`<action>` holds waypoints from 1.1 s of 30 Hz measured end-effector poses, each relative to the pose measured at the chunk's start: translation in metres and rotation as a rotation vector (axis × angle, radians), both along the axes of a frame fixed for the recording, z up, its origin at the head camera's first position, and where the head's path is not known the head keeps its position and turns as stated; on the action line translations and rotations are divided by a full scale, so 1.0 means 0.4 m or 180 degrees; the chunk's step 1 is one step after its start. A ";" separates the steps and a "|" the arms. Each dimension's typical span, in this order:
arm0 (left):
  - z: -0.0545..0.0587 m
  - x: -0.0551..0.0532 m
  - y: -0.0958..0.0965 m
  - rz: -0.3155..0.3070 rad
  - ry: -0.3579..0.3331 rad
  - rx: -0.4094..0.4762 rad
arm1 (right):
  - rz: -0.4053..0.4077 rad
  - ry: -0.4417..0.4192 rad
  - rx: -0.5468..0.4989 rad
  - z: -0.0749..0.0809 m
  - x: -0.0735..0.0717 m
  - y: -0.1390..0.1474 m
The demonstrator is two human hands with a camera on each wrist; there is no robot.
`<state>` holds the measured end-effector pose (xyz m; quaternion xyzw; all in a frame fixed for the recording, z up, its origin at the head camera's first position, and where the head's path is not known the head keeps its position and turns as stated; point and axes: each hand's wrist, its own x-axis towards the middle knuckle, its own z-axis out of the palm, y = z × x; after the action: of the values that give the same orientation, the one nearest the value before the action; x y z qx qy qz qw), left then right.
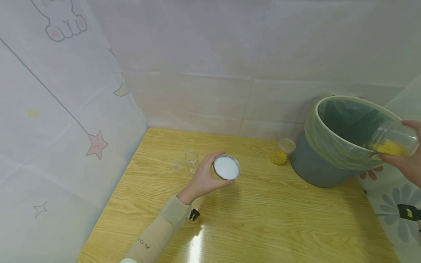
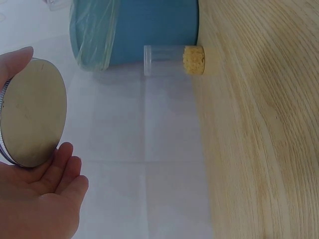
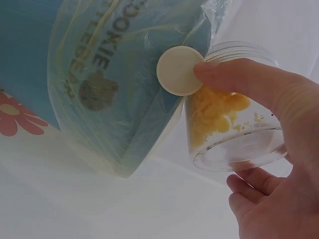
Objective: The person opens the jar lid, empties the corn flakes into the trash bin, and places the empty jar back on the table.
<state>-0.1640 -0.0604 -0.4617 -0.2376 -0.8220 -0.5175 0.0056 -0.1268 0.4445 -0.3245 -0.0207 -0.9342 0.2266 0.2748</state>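
Note:
My left hand [image 1: 204,179] pinches a round metal lid [image 1: 227,167] by its rim above the table; its white inside faces the head camera and its silvery outside shows in the left wrist view. My right hand [image 1: 406,166] grips a clear jar [image 3: 239,149], tipped with its mouth toward the bin's rim. Yellow pieces [image 3: 212,117] lie along the jar's lower side. The bin [image 1: 315,164] is blue-grey with a pale rim and a translucent liner [image 3: 94,134]. A cream disc [image 3: 179,71] on the bin's side meets my right thumb.
A second clear jar [image 1: 287,145] stands beside the bin with yellow pieces [image 1: 279,158] at its bottom. Left of my left hand are another clear jar [image 1: 191,156] and a flat clear disc [image 1: 176,165]. Printed cloth [image 1: 204,98] hangs behind the wooden table [image 1: 263,219].

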 end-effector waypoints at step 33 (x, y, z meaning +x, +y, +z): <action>0.000 0.002 -0.001 -0.0008 -0.0016 0.0023 | -0.0121 -0.0283 0.0155 0.014 -0.003 -0.015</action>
<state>-0.1633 -0.0609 -0.4618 -0.2373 -0.8199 -0.5210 0.0037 -0.1282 0.4386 -0.3190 -0.0418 -0.9501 0.1974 0.2377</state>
